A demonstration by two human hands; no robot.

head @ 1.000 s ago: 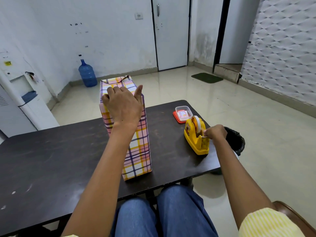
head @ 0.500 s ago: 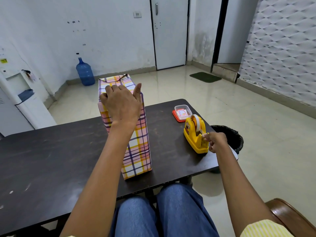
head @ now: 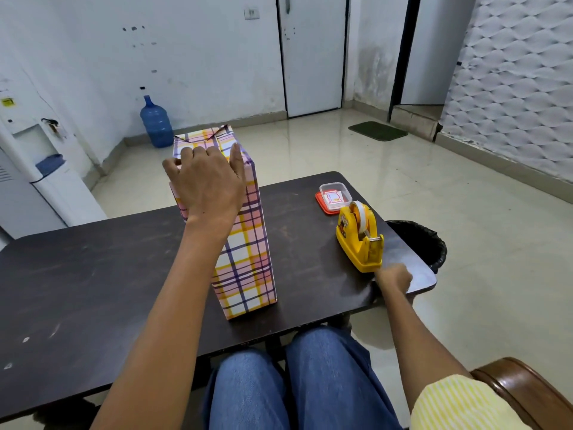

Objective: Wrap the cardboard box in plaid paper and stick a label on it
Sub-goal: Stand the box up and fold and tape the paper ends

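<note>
Seated at a dark table [head: 93, 290], both arms out in front. Reaching forward with the left arm almost straight, wrist bent down, and gripping the top of the plaid-wrapped box [head: 248, 259] with the left hand [head: 206, 181]: palm flat on the folded paper, fingers curled over the far and outer edges, thumb held straight along the inner edge. Keeping the box upright directly beneath that palm, paper flaps at the far end of the top only partly folded.

Reaching with the right arm to the table's near right corner, right hand [head: 393, 277] low over the surface, fingers curled tight, knuckles up. Impossible to tell whether anything is pinched there; no tape strip clear enough to make out.

Counted: one box under the left hand. One yellow tape dispenser [head: 359, 243] just beyond the right hand. One clear container [head: 335, 197] on a red lid, further beyond the dispenser, with small labels inside, number unclear. One black bin [head: 424, 243] outward of the right hand. One blue water bottle [head: 156, 122] well beyond the left hand.
</note>
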